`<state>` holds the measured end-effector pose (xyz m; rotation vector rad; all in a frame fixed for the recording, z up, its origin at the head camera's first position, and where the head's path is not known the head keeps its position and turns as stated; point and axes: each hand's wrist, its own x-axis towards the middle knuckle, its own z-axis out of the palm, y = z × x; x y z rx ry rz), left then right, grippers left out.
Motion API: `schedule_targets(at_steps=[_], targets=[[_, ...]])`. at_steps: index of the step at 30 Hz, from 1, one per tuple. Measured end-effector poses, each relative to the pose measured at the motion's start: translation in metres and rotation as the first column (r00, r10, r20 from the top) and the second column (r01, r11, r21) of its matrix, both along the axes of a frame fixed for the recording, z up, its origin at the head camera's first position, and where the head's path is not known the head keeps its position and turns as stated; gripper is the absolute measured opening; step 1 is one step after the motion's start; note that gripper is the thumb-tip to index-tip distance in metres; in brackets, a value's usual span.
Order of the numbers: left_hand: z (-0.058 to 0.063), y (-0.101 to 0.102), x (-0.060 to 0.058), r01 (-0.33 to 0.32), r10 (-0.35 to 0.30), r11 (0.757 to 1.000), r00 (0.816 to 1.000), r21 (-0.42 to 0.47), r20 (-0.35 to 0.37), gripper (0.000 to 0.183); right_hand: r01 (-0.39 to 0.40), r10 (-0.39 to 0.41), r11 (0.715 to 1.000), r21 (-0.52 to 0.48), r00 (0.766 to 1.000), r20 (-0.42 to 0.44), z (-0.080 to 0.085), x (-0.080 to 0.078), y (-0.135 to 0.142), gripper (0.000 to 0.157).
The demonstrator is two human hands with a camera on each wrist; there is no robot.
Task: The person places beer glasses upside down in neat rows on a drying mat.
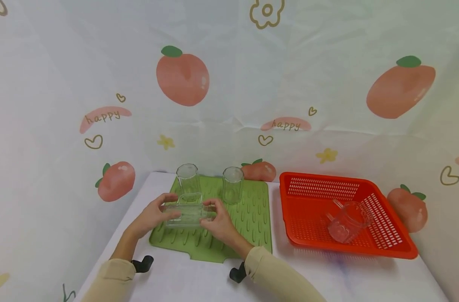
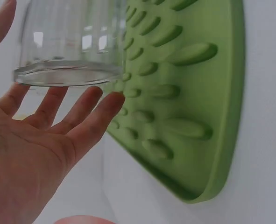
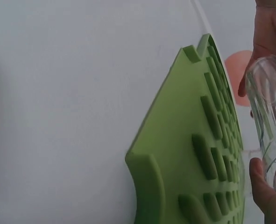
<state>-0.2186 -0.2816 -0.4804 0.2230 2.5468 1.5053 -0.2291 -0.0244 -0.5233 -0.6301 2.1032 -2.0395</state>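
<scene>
A clear glass mug (image 1: 189,216) lies sideways between both hands, over the green drying mat (image 1: 252,218). A squarish clear loop like a handle shows along its far side. The right hand (image 1: 219,222) grips the mug's right end between thumb and fingers. At the left end, the left hand (image 1: 155,214) has its fingers long and spread, the fingertips right at the thick base in the left wrist view. Its thumb overlaps the mug's side in the head view. Two more clear glasses, one left (image 1: 188,182) and one right (image 1: 233,186), stand upright at the mat's back.
To the right sits a red perforated basket (image 1: 297,243) with one clear glass mug (image 1: 348,222) tilted inside it. All this rests on a white table (image 1: 191,281), backed by a fruit-printed cloth (image 1: 221,105). Low ribs cover the mat.
</scene>
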Motion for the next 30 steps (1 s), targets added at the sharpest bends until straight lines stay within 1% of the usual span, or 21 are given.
schedule_targets(at_steps=[3, 6, 10, 14, 19, 22, 23, 24, 25, 27, 28, 29, 30], targets=[[-0.001, -0.001, 0.0, 0.009, -0.009, 1.0, 1.0, 0.013, 0.009, 0.07, 0.0, 0.0, 1.0, -0.027, 1.0, 0.002, -0.001, 0.002, -0.001, 0.05], [0.001, -0.002, 0.001, 0.012, -0.012, 0.999, 1.0, 0.034, 0.015, 0.068, 0.004, -0.005, 0.999, -0.038, 1.0, -0.003, -0.001, 0.004, -0.002, 0.049], [0.006, -0.003, 0.004, 0.012, -0.013, 0.998, 1.0, 0.06, 0.019, 0.065, 0.011, -0.011, 1.0, -0.027, 1.0, 0.002, -0.001, 0.005, -0.003, 0.046], [0.009, -0.002, 0.006, 0.019, -0.023, 0.995, 0.999, 0.095, 0.043, 0.067, 0.023, -0.023, 1.0, -0.003, 1.0, 0.007, 0.0, 0.007, -0.003, 0.046], [0.007, -0.005, 0.006, 0.026, -0.033, 0.993, 0.997, 0.115, 0.064, 0.064, 0.041, -0.038, 0.997, 0.064, 0.998, -0.046, -0.002, 0.009, -0.002, 0.048], [0.008, -0.007, 0.005, 0.029, -0.037, 0.991, 0.998, 0.13, 0.055, 0.06, 0.061, -0.045, 0.991, 0.119, 0.991, -0.129, -0.004, 0.01, -0.002, 0.049], [0.008, -0.007, 0.004, 0.029, -0.037, 0.989, 0.998, 0.143, 0.056, 0.059, 0.073, -0.048, 0.988, 0.135, 0.983, -0.176, -0.005, 0.01, -0.002, 0.049], [0.009, -0.007, 0.004, 0.026, -0.034, 0.989, 0.998, 0.145, 0.05, 0.059, 0.087, -0.049, 0.984, 0.157, 0.971, -0.236, -0.005, 0.01, -0.002, 0.047], [0.009, -0.007, 0.003, 0.022, -0.029, 0.99, 0.999, 0.141, 0.044, 0.058, 0.106, -0.046, 0.977, 0.183, 0.951, -0.305, -0.006, 0.01, -0.002, 0.046], [0.01, -0.006, 0.002, 0.023, -0.028, 0.99, 0.999, 0.138, 0.035, 0.057, 0.15, -0.031, 0.961, 0.233, 0.895, -0.446, -0.007, 0.01, -0.002, 0.046], [0.011, -0.005, 0.002, 0.023, -0.027, 0.991, 0.999, 0.135, 0.031, 0.056, 0.174, -0.02, 0.951, 0.256, 0.86, -0.51, -0.008, 0.01, -0.002, 0.047], [0.011, -0.004, 0.001, 0.025, -0.029, 0.991, 0.999, 0.13, 0.026, 0.055, 0.201, -0.01, 0.94, 0.277, 0.825, -0.565, -0.009, 0.009, -0.002, 0.049], [0.011, -0.003, 0.001, 0.028, -0.031, 0.992, 0.999, 0.126, 0.02, 0.054, 0.222, 0.002, 0.93, 0.294, 0.796, -0.605, -0.009, 0.009, -0.002, 0.052]])
